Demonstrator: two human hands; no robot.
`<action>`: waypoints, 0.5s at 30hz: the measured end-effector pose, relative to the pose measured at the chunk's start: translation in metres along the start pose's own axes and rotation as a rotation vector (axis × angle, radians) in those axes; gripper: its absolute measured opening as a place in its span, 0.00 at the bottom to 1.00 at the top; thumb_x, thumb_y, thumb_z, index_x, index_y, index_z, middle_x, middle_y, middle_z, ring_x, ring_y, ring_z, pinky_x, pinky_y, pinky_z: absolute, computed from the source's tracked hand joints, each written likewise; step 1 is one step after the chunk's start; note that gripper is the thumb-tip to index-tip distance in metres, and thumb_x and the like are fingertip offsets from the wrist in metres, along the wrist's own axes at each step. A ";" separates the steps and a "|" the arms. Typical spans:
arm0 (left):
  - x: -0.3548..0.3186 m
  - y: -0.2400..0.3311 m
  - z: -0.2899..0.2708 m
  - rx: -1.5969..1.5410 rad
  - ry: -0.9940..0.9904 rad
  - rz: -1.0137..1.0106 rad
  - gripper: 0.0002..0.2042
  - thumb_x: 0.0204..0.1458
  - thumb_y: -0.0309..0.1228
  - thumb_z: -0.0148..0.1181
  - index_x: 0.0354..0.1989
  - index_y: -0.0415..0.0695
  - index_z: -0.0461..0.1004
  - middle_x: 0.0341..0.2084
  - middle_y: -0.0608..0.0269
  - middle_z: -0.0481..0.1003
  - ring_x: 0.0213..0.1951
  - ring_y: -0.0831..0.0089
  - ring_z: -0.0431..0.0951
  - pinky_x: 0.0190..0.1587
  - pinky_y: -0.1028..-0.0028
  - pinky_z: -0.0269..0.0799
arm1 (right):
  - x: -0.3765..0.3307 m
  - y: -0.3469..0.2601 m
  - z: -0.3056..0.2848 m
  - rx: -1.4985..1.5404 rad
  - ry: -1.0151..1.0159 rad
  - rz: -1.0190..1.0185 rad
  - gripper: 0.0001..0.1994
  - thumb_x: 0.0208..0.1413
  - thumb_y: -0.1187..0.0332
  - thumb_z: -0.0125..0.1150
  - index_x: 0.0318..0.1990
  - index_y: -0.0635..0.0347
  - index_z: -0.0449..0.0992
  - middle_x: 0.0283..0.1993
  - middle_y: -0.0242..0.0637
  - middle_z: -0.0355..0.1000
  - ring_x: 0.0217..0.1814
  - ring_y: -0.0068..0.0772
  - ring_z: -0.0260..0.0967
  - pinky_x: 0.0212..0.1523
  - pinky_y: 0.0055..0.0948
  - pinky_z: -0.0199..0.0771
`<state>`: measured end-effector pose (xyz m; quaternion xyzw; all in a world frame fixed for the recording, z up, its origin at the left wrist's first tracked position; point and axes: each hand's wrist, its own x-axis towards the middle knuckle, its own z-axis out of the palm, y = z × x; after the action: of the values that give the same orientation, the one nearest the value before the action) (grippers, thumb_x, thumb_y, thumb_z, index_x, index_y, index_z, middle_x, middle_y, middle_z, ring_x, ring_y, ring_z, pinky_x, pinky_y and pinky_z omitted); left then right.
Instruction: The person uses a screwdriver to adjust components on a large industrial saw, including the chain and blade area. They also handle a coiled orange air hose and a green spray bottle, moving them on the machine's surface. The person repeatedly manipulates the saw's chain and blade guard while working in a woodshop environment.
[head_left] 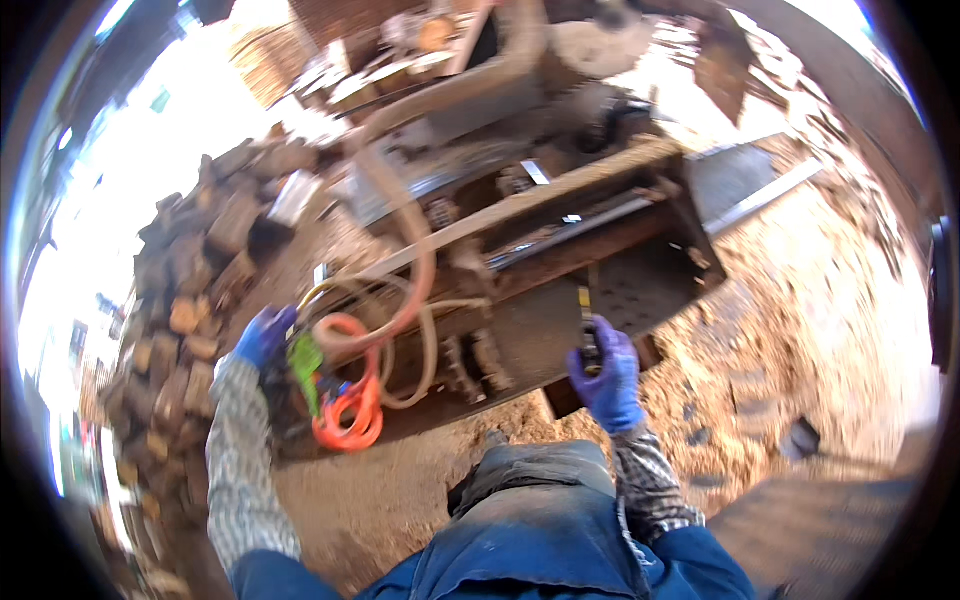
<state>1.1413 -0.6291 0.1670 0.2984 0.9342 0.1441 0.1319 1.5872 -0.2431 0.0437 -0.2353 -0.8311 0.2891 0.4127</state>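
A: Closest in is the person's own knee (545, 500) in dusty blue work trousers, rising from the lower edge. Just above it, what is the right hand doing?

B: The right hand (607, 375), in a blue glove, is wrapped into a fist round a dark upright lever (588, 335) with a yellowish mark near its top. The fingers are fully curled on it. The lever stands at the front edge of the long rusty machine (560, 230), just right of the picture's middle.

A: And the left hand?

B: The left hand (262, 335), also blue-gloved, with a patterned grey sleeve (235, 470) behind it, is at the machine's left end, against a bright green part (305, 365). The picture is blurred there, so I cannot tell whether those fingers are closed on anything or only resting.

A: What is around that?

B: Just right of the green part lies a coil of orange hose (352, 410), and pale tan hoses (415, 270) loop up from it across the machine's frame. The machine runs diagonally, its trough climbing toward the upper right.

A: Farther out?

B: A stack of split logs (190, 300) rises along the left side, behind the left arm. Sawdust and wood chips (800, 330) cover the ground to the right and below the machine.
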 end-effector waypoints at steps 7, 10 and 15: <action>0.024 -0.062 0.013 0.329 0.062 0.495 0.13 0.57 0.31 0.59 0.49 0.45 0.77 0.37 0.47 0.76 0.38 0.50 0.79 0.39 0.59 0.75 | -0.008 0.020 0.005 -0.061 0.077 -0.025 0.31 0.48 0.66 0.74 0.61 0.62 0.71 0.44 0.44 0.78 0.44 0.50 0.77 0.45 0.46 0.78; 0.024 -0.056 0.007 0.340 0.064 0.491 0.13 0.55 0.30 0.61 0.49 0.45 0.77 0.37 0.48 0.76 0.38 0.51 0.80 0.38 0.58 0.74 | -0.011 0.018 0.002 -0.061 0.103 -0.012 0.31 0.49 0.65 0.73 0.61 0.62 0.71 0.44 0.45 0.78 0.45 0.50 0.76 0.46 0.47 0.78; 0.023 -0.070 0.010 0.214 0.115 0.509 0.12 0.52 0.31 0.66 0.43 0.43 0.77 0.33 0.48 0.76 0.37 0.49 0.78 0.38 0.56 0.72 | -0.012 0.019 -0.001 -0.051 0.062 0.023 0.30 0.49 0.64 0.73 0.60 0.63 0.71 0.43 0.46 0.78 0.44 0.49 0.76 0.45 0.46 0.77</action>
<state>1.0902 -0.6679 0.1296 0.5271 0.8450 0.0899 0.0059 1.5970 -0.2368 0.0252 -0.2643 -0.8224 0.2650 0.4285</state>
